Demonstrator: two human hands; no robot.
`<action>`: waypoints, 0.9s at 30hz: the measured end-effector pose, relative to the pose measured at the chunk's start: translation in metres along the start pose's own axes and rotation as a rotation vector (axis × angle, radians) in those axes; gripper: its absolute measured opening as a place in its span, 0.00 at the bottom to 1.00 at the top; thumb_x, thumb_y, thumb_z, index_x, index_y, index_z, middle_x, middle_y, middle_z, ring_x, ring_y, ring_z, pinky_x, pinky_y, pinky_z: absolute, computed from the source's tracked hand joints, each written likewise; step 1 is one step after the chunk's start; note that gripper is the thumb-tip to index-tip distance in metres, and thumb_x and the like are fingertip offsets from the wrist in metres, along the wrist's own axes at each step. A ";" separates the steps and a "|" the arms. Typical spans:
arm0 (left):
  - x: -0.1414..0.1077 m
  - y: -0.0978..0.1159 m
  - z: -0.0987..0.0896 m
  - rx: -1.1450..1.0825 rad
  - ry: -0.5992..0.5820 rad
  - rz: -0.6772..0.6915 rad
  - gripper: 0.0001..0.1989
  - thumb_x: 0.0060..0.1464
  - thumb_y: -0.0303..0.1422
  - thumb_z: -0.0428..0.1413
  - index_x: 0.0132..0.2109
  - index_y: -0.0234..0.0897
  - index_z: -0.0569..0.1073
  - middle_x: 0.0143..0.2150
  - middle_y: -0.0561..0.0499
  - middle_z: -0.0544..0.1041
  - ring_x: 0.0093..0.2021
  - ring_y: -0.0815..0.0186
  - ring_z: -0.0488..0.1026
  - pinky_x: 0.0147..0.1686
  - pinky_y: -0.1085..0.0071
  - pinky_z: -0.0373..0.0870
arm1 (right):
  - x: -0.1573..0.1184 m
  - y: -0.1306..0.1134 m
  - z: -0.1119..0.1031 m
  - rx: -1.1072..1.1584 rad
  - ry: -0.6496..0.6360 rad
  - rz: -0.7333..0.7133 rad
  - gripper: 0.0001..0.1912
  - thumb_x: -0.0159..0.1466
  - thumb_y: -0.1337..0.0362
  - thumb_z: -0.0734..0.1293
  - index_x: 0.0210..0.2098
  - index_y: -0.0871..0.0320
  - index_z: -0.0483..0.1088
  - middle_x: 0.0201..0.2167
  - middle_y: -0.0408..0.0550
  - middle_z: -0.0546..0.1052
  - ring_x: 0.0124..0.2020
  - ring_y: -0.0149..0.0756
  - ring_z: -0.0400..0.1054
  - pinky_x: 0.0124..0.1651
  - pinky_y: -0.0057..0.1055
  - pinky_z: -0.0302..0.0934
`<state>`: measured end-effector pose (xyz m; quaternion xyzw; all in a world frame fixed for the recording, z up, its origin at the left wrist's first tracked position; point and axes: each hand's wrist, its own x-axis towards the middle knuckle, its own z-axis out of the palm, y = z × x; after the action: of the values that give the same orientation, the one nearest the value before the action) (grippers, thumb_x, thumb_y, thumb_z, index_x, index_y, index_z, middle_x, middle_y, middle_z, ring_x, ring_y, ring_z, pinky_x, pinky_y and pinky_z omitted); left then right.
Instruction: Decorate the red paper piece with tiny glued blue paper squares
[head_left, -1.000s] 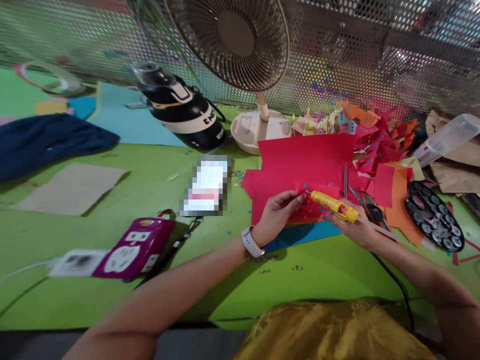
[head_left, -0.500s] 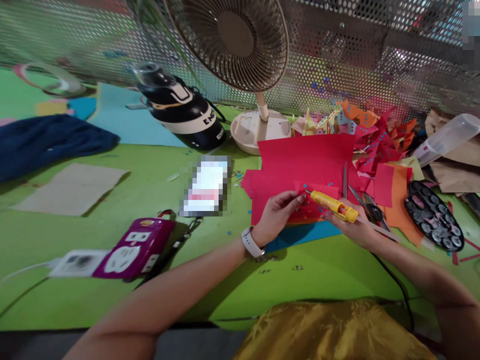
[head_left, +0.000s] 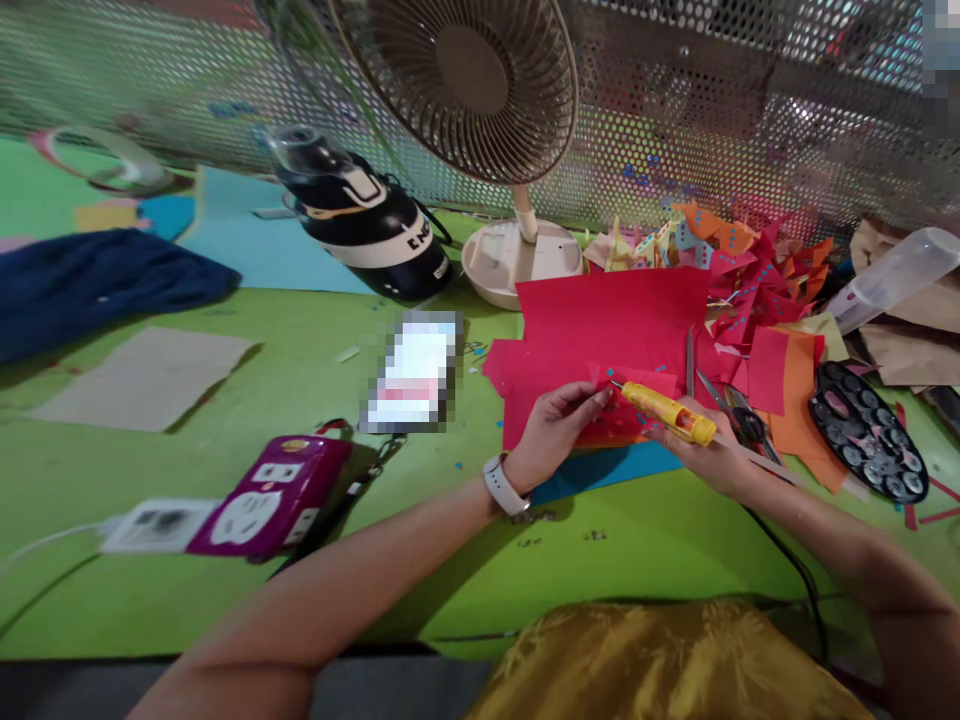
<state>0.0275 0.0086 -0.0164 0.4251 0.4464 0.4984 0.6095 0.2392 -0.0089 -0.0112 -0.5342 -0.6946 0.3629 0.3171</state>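
Note:
My right hand (head_left: 701, 450) is wrapped round a yellow glue gun (head_left: 667, 411) with a glue stick coming out of its back end. Its tip points left, close to the fingertips of my left hand (head_left: 559, 425). Those fingers are pinched together over the red paper (head_left: 611, 320); what they hold, if anything, is too small to make out. Small blue bits lie on the red paper around both hands. A blue sheet (head_left: 607, 471) shows under its front edge. Scissors (head_left: 744, 412) lie just right of the glue gun.
A fan (head_left: 521, 262) and a black bottle (head_left: 382, 235) stand behind. Paper scraps (head_left: 750, 270) and a black palette (head_left: 866, 430) are at the right. On the left are a phone (head_left: 414, 372), a purple power strip (head_left: 274, 495) and dark blue cloth (head_left: 105, 280).

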 end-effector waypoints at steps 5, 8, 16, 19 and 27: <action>0.000 0.000 0.001 -0.013 0.004 -0.005 0.14 0.43 0.42 0.65 0.31 0.36 0.77 0.27 0.54 0.77 0.27 0.71 0.69 0.29 0.75 0.67 | 0.000 -0.003 -0.001 -0.028 -0.007 0.023 0.15 0.58 0.52 0.68 0.27 0.57 0.66 0.21 0.39 0.60 0.21 0.27 0.54 0.22 0.27 0.49; 0.000 0.000 0.001 -0.022 0.006 -0.008 0.14 0.42 0.42 0.66 0.31 0.37 0.77 0.27 0.54 0.77 0.27 0.71 0.69 0.30 0.74 0.67 | 0.000 -0.004 -0.001 -0.034 -0.010 0.025 0.15 0.58 0.52 0.67 0.27 0.57 0.64 0.20 0.38 0.59 0.20 0.27 0.53 0.22 0.27 0.48; 0.000 -0.002 0.000 -0.010 0.014 0.011 0.13 0.44 0.42 0.65 0.32 0.37 0.78 0.27 0.53 0.77 0.27 0.71 0.69 0.29 0.75 0.66 | 0.000 -0.005 -0.002 -0.084 -0.019 0.015 0.15 0.59 0.53 0.66 0.26 0.56 0.63 0.19 0.39 0.61 0.20 0.28 0.55 0.22 0.27 0.50; 0.001 -0.002 0.000 -0.015 0.016 0.022 0.13 0.43 0.42 0.66 0.32 0.37 0.78 0.28 0.53 0.78 0.28 0.71 0.70 0.30 0.74 0.67 | 0.001 -0.006 -0.003 -0.129 -0.039 -0.010 0.14 0.61 0.53 0.65 0.27 0.55 0.62 0.19 0.39 0.62 0.19 0.28 0.56 0.22 0.27 0.52; 0.000 -0.003 -0.001 -0.020 0.034 0.001 0.14 0.42 0.43 0.66 0.30 0.36 0.78 0.29 0.51 0.79 0.28 0.70 0.72 0.30 0.74 0.69 | 0.001 -0.012 -0.031 -0.537 0.066 -0.596 0.05 0.63 0.68 0.58 0.38 0.57 0.64 0.30 0.50 0.72 0.30 0.38 0.69 0.30 0.31 0.61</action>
<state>0.0275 0.0081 -0.0191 0.4106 0.4514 0.5106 0.6057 0.2584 -0.0051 0.0151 -0.3844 -0.8788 0.0432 0.2795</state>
